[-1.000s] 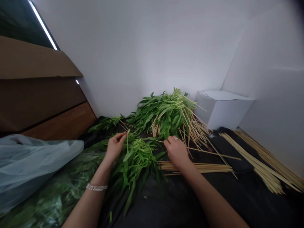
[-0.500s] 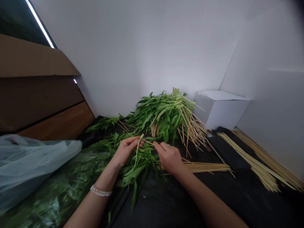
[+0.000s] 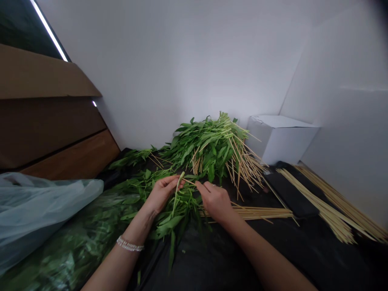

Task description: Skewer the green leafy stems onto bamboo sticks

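from the head camera, both bare hands work just above a loose bunch of leafy greens (image 3: 176, 214) lying on a black sheet (image 3: 212, 258). the left hand (image 3: 163, 194) has its fingers (image 3: 172, 182) curled closed around a pale green stem (image 3: 177, 189) that stands up from the bunch, and a bead bracelet (image 3: 130, 244) sits on that wrist. the right hand (image 3: 214, 201), with a ring (image 3: 214, 185) on one finger, has its fingers (image 3: 201, 186) nearly closed, pinching the end of a thin skewer (image 3: 189, 182) that runs across to the left hand's fingertips. just behind the hands sits a bigger pile of greens (image 3: 209, 149), with many skewers (image 3: 248, 169) poking out to the right. a flat bundle of skewers (image 3: 260, 213) lies just beside the right hand, and more skewers (image 3: 327, 206) lie further right, next to a black pad (image 3: 291, 196). a white box (image 3: 280, 139) stands in the corner against a white wall (image 3: 182, 60). at the left, a clear plastic bag (image 3: 39, 210) lies partly over more greens (image 3: 79, 246), below a brown cardboard panel (image 3: 45, 121).
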`<state>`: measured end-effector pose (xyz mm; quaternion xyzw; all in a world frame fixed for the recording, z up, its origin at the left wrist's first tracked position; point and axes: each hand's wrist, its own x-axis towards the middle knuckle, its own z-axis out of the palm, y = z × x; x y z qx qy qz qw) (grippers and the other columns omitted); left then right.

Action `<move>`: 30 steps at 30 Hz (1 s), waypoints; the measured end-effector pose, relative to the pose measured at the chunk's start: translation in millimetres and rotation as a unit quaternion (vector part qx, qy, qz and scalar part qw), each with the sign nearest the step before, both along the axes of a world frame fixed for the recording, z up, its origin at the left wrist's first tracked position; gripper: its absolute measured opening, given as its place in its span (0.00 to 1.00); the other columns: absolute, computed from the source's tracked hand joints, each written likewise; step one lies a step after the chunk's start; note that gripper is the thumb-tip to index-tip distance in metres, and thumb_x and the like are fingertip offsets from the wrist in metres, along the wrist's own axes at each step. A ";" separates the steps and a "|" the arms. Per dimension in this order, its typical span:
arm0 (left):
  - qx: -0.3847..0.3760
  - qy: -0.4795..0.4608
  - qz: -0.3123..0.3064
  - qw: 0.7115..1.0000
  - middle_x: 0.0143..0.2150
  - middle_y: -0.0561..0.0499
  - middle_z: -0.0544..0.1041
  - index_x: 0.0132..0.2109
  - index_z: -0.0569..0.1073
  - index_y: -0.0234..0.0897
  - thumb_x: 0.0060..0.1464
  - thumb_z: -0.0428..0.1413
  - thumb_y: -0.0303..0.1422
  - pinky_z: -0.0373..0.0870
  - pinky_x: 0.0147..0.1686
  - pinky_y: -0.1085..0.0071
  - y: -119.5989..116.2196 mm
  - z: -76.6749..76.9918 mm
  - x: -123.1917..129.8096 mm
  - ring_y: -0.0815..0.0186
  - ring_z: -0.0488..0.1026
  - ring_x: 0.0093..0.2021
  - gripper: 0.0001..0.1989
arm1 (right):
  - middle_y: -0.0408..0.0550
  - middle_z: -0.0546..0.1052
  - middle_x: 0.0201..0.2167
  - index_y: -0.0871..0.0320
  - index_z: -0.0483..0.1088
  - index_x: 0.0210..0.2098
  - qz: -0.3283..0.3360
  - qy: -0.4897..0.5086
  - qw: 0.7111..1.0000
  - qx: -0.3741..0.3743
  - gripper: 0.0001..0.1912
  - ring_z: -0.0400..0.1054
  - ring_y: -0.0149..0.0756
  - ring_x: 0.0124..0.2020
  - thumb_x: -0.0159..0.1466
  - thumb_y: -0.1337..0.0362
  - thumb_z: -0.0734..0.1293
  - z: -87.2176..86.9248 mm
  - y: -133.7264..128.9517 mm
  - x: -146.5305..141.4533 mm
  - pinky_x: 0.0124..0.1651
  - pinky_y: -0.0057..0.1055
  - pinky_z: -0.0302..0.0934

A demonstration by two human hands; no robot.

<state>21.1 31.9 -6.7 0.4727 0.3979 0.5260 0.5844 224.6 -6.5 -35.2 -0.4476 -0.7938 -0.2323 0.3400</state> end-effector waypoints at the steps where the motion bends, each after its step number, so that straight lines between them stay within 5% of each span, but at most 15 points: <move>1: -0.002 0.000 0.001 1.000 0.33 0.46 0.83 0.39 0.82 0.33 0.39 0.70 0.36 0.72 0.36 0.72 0.0 0.0 0.1 0.67 0.76 0.30 0.18 | 0.45 0.72 0.29 0.60 0.71 0.51 -0.003 -0.002 1.000 -0.004 0.17 0.64 0.30 0.26 0.65 0.73 0.59 -0.1 -0.1 0.0 0.28 0.30 0.51; 19: -0.041 0.002 -0.037 0.998 0.32 0.47 0.83 0.35 0.82 0.33 0.35 0.71 0.34 0.72 0.36 0.76 -2.8 2.9 -2.6 0.70 0.76 0.30 0.16 | 0.45 0.72 0.28 0.62 0.71 0.49 0.034 0.020 0.999 0.005 0.17 0.64 0.30 0.26 0.67 0.73 0.55 -3.1 -4.5 -3.8 0.29 0.28 0.53; 30: 0.002 0.064 -0.056 0.996 0.30 0.47 0.82 0.33 0.81 0.34 0.38 0.69 0.36 0.71 0.36 0.70 -5.4 0.1 0.0 0.65 0.76 0.30 0.13 | 0.46 0.72 0.29 0.61 0.70 0.48 0.044 0.020 0.999 -0.023 0.17 0.65 0.30 0.27 0.67 0.73 0.55 -7.9 -3.6 -5.0 0.31 0.27 0.55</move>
